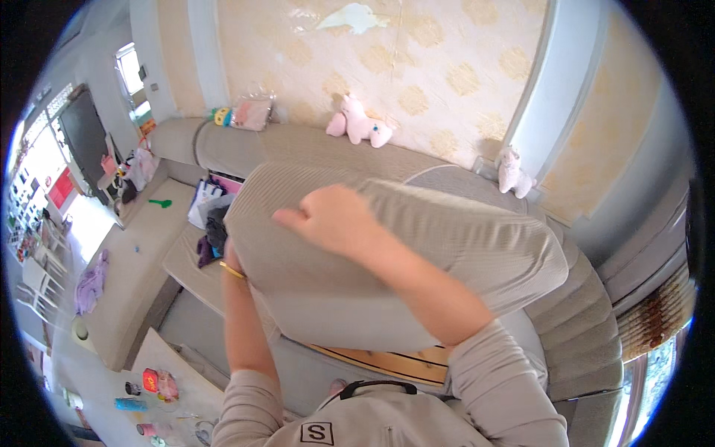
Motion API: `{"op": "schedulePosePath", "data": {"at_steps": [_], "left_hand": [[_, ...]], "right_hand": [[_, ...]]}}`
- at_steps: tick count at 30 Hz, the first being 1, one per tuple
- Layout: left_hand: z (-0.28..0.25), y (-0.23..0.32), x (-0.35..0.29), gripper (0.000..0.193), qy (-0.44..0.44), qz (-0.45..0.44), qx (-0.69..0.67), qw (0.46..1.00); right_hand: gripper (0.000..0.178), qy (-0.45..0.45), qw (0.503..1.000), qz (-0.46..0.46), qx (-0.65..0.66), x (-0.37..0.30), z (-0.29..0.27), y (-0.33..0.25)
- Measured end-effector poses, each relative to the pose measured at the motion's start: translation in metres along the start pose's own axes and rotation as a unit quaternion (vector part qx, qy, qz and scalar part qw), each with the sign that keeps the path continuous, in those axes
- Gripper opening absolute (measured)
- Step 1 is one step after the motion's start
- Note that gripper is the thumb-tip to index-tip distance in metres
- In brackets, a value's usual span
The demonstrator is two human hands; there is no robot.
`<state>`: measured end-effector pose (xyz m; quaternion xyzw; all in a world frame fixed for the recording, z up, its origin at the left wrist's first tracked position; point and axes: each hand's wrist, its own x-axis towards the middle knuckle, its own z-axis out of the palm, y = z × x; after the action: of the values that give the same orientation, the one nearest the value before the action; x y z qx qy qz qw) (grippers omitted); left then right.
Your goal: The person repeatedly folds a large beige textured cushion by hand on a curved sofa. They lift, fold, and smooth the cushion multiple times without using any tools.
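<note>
A large taupe corduroy sofa cushion (320,272) is raised and tilted in front of me, its smooth grey side along the lower edge. My left hand (232,257), above a yellow bracelet, grips the cushion's left edge; its fingers are mostly hidden behind it. My right hand (335,216) is over the ribbed face near the top, slightly blurred. Its fingers are curled in with the thumb out to the left, and whatever they hold is hidden. Beneath the cushion, wooden slats (387,363) of the sofa base show.
Pink plush toys (365,128) sit along the sofa back (290,149). Left of the cushion lie bags and dark clothes (216,223). A green object (160,203) and a purple cloth (91,283) rest on the left seat. A table (179,372) with small items stands at lower left.
</note>
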<state>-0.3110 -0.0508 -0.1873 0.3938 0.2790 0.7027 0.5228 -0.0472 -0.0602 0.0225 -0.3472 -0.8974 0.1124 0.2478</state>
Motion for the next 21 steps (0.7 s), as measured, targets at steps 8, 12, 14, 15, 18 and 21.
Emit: {"op": "schedulePosePath", "data": {"at_steps": [8, 12, 14, 15, 18, 21], "left_hand": [[-0.009, 0.14, -0.054, 0.062, -0.035, 0.071, 0.163, 0.983], [0.019, 0.148, -0.062, 0.038, 0.009, 0.144, 0.508, 0.849], [0.05, 0.146, -0.051, 0.03, 0.005, 0.172, 0.643, 0.746], [0.066, 0.145, -0.046, 0.028, 0.0, 0.183, 0.7, 0.69], [0.091, 0.14, -0.026, 0.027, -0.055, 0.149, 0.742, 0.651], [0.094, 0.143, -0.005, 0.032, -0.105, 0.123, 0.765, 0.624]], "right_hand": [[0.046, -0.043, 0.998, -0.044, 0.003, 0.022, 0.106, -0.092], [0.038, -0.042, 0.998, -0.036, 0.0, 0.022, 0.091, -0.066], [0.037, -0.062, 0.992, -0.102, 0.048, 0.016, 0.073, -0.044], [0.037, -0.07, 0.986, -0.135, 0.072, 0.012, 0.064, -0.032], [0.043, -0.063, 0.976, -0.209, 0.023, -0.009, 0.028, 0.01], [0.052, -0.044, 0.977, -0.207, -0.036, -0.039, -0.007, 0.062]]}}
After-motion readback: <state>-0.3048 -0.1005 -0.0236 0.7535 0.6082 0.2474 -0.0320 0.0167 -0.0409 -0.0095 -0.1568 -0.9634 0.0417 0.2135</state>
